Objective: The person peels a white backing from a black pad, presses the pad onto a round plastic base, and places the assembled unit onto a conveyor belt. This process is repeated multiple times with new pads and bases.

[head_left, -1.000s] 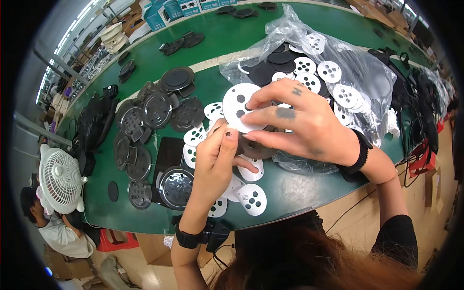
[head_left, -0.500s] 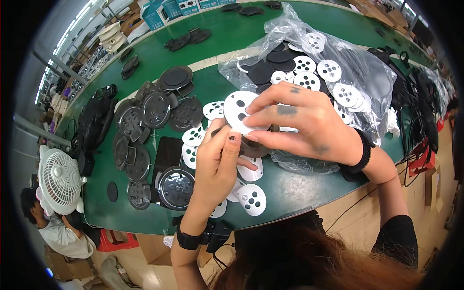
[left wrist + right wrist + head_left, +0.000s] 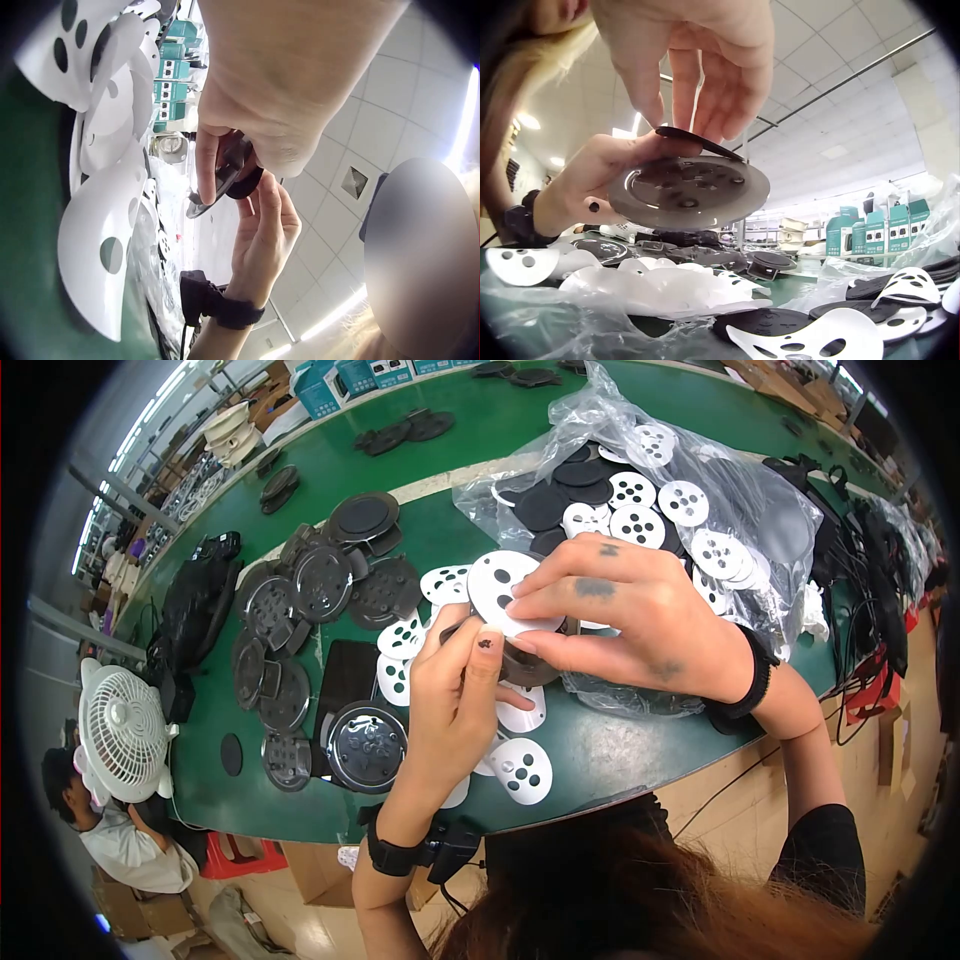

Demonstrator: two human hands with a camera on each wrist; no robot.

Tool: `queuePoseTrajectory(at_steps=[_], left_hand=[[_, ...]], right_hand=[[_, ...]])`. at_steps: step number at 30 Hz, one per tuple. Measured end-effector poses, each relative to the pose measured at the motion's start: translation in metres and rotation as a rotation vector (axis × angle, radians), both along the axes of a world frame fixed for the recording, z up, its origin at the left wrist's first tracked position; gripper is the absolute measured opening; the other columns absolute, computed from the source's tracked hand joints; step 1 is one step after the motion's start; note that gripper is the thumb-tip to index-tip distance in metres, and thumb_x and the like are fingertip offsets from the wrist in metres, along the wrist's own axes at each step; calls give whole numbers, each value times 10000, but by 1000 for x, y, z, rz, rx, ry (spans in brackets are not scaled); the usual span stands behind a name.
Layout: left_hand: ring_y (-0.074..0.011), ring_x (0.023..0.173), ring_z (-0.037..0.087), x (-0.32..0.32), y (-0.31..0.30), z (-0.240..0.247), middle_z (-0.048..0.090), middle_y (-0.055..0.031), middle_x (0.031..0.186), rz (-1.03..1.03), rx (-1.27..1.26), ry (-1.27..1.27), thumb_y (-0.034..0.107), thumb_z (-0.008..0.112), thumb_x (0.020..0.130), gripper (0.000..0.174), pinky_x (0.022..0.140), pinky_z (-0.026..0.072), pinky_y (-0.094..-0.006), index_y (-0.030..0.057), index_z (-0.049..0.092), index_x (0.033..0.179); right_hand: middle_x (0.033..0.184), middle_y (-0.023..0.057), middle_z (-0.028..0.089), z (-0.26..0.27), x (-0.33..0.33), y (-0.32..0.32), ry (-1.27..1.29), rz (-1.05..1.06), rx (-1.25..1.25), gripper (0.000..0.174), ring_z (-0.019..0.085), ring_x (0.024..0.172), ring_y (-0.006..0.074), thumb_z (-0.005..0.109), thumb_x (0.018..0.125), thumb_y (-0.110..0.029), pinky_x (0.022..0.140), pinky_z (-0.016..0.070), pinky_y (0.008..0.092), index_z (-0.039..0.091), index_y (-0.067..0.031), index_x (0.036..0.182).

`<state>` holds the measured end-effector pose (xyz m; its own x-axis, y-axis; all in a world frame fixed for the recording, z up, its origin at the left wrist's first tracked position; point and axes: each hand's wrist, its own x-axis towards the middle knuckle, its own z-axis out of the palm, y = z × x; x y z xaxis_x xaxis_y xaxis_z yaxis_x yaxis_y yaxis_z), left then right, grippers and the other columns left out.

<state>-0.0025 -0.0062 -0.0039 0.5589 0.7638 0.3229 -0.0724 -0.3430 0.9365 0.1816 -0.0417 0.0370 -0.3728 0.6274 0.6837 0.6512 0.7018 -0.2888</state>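
My left hand (image 3: 455,690) grips a dark round plastic base (image 3: 690,191) with a glossy underside, held up over the table. Just above it, my right hand (image 3: 640,610) pinches a thin round pad with its thumb and fingertips. The pad's white backing (image 3: 490,585), punched with round holes, faces up in the head view. From the right wrist, the pad's black edge (image 3: 697,139) slants close over the base. In the left wrist view the black pad (image 3: 247,184) overlaps the base's rim. Loose white hole-punched sheets (image 3: 522,772) lie under my left hand.
Several dark round bases (image 3: 325,585) lie left on the green table (image 3: 600,760). A clear plastic bag (image 3: 780,510) with black pads and white discs spreads at the right. A white fan (image 3: 125,730) stands left, with a person beyond. Teal boxes (image 3: 320,392) line the back.
The pad in my right hand has come down slightly and tilted, staying close to the base. Both hands keep nearly the same place and grip.
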Motion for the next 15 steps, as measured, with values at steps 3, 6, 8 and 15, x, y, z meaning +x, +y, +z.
queuePoseTrajectory(at_steps=[3,6,8,15], left_hand=[[-137,684,608,0,0,0,486,-82,899,-5,-5,17,187,346,985,369,514,567,-229,-108,519,847],[-134,683,605,0,0,-5,474,-72,879,-8,-19,9,190,345,986,369,510,565,-226,-103,519,844],[-135,681,605,0,1,-6,469,-68,871,-10,-16,29,191,344,986,366,509,564,-226,-100,519,850],[-95,625,531,5,-1,-9,398,-68,821,28,-19,4,152,388,965,305,461,547,-222,-83,501,806]], right_hand=[[854,82,631,-3,-5,-2,-41,-36,48,218,616,717,226,736,662,-51,628,514,303,654,-33,863],[839,78,626,-10,-12,-4,-70,-88,106,207,613,698,224,736,647,-46,607,517,301,638,-25,828],[827,72,622,-13,-14,-4,-90,-95,158,203,612,686,218,734,631,-35,584,517,294,630,-20,804],[760,65,538,-16,-12,-6,-151,-122,175,180,555,677,217,685,670,-138,602,476,305,576,-4,723]])
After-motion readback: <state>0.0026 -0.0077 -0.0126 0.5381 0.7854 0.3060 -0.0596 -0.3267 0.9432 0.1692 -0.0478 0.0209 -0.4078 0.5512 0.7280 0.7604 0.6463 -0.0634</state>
